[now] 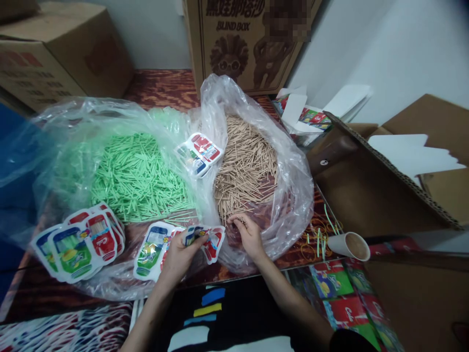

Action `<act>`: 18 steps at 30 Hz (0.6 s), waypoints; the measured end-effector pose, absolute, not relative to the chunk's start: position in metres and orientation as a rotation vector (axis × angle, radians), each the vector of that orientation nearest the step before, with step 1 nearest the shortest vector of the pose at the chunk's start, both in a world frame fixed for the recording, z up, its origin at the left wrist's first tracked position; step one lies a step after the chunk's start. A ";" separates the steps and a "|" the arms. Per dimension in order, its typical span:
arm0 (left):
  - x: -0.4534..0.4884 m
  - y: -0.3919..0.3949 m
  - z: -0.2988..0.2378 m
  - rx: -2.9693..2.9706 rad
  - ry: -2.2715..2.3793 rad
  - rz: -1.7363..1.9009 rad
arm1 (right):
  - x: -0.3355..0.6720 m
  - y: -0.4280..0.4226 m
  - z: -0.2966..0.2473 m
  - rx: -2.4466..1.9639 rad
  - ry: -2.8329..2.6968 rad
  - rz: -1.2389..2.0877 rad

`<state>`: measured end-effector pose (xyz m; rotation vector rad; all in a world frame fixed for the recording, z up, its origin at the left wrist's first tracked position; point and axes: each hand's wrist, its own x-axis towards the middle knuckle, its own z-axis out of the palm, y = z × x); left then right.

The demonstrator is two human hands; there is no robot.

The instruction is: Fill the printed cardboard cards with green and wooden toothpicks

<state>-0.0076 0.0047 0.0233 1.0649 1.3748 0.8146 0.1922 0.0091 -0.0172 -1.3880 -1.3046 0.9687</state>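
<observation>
My left hand [180, 254] holds a bottle-shaped printed card [214, 243] by its edge, low in the middle. My right hand [248, 233] pinches a small bunch of tan sticks at the near edge of the clear bag of tan sticks [246, 164]. To the left lies a clear bag of green sticks [137, 176]. More bottle-shaped cards lie around: a stack [82, 239] at the left, one card [151, 249] by my left wrist, and a pair [200, 154] between the two bags.
Cardboard boxes stand at the back left [54, 54] and back middle [249, 39]. An open carton [388, 176] fills the right. A paper cup [350, 244] lies on its side beside rubber bands and loose green sticks [318, 237]. Printed sheets [340, 298] lie low right.
</observation>
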 end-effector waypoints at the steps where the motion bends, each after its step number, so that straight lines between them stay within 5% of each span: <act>1: -0.007 0.004 0.022 1.072 1.366 0.811 | 0.192 0.009 -0.017 -1.389 -1.304 0.968; 18: 0.007 0.004 0.021 1.077 1.230 0.827 | 0.193 0.012 -0.016 -1.349 -1.139 1.102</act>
